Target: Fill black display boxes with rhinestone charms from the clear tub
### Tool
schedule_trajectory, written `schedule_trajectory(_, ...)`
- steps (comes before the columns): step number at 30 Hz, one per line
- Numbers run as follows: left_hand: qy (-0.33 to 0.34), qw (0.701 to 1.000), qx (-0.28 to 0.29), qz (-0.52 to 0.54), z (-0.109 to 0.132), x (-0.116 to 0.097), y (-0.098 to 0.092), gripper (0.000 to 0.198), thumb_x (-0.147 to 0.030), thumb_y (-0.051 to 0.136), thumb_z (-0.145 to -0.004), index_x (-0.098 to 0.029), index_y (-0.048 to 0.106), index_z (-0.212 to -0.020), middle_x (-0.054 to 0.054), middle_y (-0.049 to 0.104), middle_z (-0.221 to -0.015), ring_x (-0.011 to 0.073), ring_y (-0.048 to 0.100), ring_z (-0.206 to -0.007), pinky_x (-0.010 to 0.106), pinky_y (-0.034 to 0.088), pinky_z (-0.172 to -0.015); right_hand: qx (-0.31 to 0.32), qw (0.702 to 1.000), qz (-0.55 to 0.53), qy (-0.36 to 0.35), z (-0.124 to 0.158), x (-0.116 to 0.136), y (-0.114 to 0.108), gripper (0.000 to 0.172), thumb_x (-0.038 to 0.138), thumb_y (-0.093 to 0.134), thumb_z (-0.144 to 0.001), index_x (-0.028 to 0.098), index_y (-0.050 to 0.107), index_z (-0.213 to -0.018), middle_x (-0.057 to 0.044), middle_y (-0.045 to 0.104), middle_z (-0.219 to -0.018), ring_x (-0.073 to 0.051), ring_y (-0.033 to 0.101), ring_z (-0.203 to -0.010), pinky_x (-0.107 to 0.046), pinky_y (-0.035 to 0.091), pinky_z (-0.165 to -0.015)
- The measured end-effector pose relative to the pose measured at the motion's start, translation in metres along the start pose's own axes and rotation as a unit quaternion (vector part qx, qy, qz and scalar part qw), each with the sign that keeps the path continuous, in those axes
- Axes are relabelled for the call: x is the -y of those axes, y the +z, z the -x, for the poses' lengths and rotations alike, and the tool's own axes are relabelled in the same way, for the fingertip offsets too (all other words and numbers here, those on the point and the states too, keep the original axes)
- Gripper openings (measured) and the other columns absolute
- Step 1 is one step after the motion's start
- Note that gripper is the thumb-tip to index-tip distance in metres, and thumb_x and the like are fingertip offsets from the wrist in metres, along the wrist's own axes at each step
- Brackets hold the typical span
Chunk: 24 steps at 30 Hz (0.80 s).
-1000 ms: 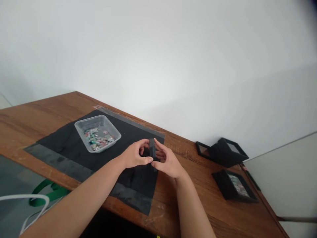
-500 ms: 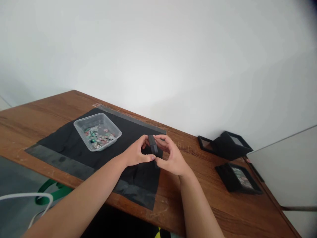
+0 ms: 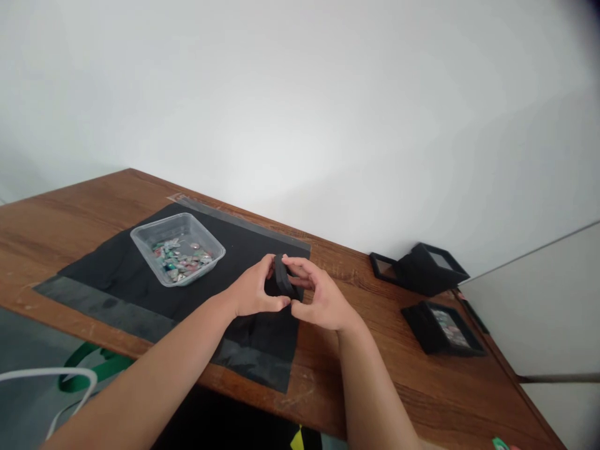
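A small black box [image 3: 282, 277] is held on edge between both hands, just above the black mat [image 3: 255, 344]. My left hand [image 3: 253, 290] grips it from the left with thumb and fingers. On the other side, my right hand [image 3: 321, 299] has its fingertips along the top edge and its thumb near the bottom edge. The face of the box turned to the right is partly hidden by the fingers. To the left of the hands, a clear plastic tub [image 3: 213, 259] stands on the mat, with many small shiny green, pink and silvery pieces inside.
At the right, black boxes with windowed lids [image 3: 424, 284] are stacked by the wall, next to a flat black frame-like box [image 3: 385, 267]. Nearer stands another stack [image 3: 422, 328]. A white cable [image 3: 70, 371] and green strap [image 3: 100, 365] lie below the table edge.
The black box has turned slightly in my hands, so it looks more tilted and a bit wider. The whole view has shifted slightly, moving the tub and boxes leftward.
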<state>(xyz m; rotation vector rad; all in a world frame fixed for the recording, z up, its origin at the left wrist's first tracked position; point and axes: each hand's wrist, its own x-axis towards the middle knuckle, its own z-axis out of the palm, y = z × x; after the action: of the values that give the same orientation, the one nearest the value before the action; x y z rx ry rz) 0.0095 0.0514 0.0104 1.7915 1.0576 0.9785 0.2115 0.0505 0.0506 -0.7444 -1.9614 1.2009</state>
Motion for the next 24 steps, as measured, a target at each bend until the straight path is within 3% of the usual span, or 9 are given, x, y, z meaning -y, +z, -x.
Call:
schedule_trajectory(6,-0.01,1.0,0.009,0.005,-0.001,-0.005,0.0,0.068,-0.032,0.079,-0.067,-0.019,0.048,-0.125,0.01,0.066,-0.114,0.03,0.066,-0.102,0.044,0.053,-0.089,0.007,1.0,0.026,0.004,-0.001,0.006,0.004,0.077,0.002,0.059,-0.066,0.031,0.055,-0.138,-0.004,0.054,-0.149,-0.031,0.048,-0.142,-0.053,0.048,-0.111)
schedule_trajectory(12,-0.002,1.0,0.016,-0.006,-0.002,-0.005,-0.002,0.067,-0.034,0.08,-0.065,-0.019,0.05,-0.122,0.008,0.066,-0.112,0.0299,0.065,-0.102,0.045,0.052,-0.09,-0.015,0.994,0.108,-0.001,0.001,0.009,-0.002,0.075,-0.001,0.054,-0.065,0.029,0.056,-0.134,-0.005,0.061,-0.143,-0.028,0.064,-0.125,-0.046,0.057,-0.102)
schedule_trajectory(16,-0.002,0.999,0.037,0.015,-0.002,0.002,-0.001,0.068,-0.039,0.081,-0.068,-0.02,0.05,-0.126,0.009,0.066,-0.116,0.0298,0.064,-0.106,0.044,0.052,-0.091,-0.058,0.993,0.107,-0.01,0.001,0.003,-0.013,0.067,0.001,0.052,-0.066,0.026,0.06,-0.127,-0.005,0.069,-0.13,-0.026,0.068,-0.118,-0.043,0.058,-0.101)
schedule_trajectory(19,0.005,0.998,0.052,0.035,-0.002,0.009,0.0,0.07,-0.037,0.08,-0.071,-0.02,0.048,-0.13,0.01,0.064,-0.121,0.0295,0.062,-0.111,0.044,0.05,-0.096,-0.111,0.986,0.123,-0.018,0.001,-0.001,-0.019,0.059,0.003,0.054,-0.069,0.026,0.064,-0.123,-0.004,0.075,-0.115,-0.023,0.074,-0.102,-0.041,0.061,-0.094)
schedule_trajectory(22,0.018,0.995,0.075,0.06,-0.003,0.014,0.001,0.076,-0.034,0.079,-0.074,-0.02,0.04,-0.137,0.012,0.061,-0.129,0.0294,0.059,-0.118,0.046,0.047,-0.102,-0.17,0.973,0.156,-0.009,0.001,-0.005,-0.024,0.051,0.007,0.056,-0.074,0.025,0.066,-0.121,-0.003,0.078,-0.098,-0.021,0.076,-0.086,-0.038,0.063,-0.085)
schedule_trajectory(24,0.025,0.993,0.09,0.078,-0.004,0.017,0.002,0.084,-0.033,0.078,-0.075,-0.02,0.03,-0.143,0.014,0.058,-0.136,0.0295,0.057,-0.124,0.048,0.044,-0.107,-0.196,0.964,0.177,-0.003,0.001,-0.007,-0.025,0.047,0.009,0.057,-0.077,0.024,0.066,-0.12,-0.003,0.078,-0.095,-0.021,0.076,-0.086,-0.038,0.063,-0.083)
